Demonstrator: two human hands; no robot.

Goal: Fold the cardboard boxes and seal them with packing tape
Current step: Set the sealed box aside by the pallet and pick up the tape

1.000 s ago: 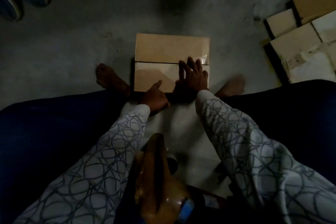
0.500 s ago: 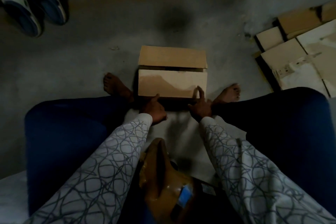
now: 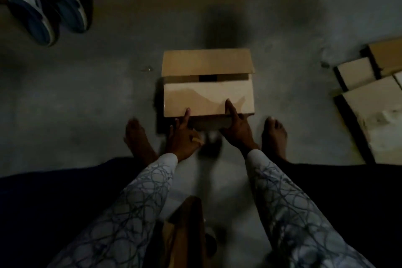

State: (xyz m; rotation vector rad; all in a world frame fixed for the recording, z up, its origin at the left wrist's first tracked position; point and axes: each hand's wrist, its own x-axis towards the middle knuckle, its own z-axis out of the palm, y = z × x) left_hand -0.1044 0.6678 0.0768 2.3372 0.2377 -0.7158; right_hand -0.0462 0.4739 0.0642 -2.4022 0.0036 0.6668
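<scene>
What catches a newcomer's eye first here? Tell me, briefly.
The cardboard box sits mid-floor with a dark gap between its top flaps. The left hand and right hand touch its near edge. Spotted white sandals lie at top left, and flattened cardboard is stacked at the right.

Floor (image 3: 97, 98) open to the left of box (image 3: 207, 99) and above it in frame. Sandals (image 3: 43, 0) occupy upper left; flattened cardboard (image 3: 374, 104) fills right edge. Left foot (image 3: 139, 139), right foot (image 3: 274, 135) flank box's near corners.

One head-worn camera looks steeply down at the floor (image 3: 108, 98).
</scene>
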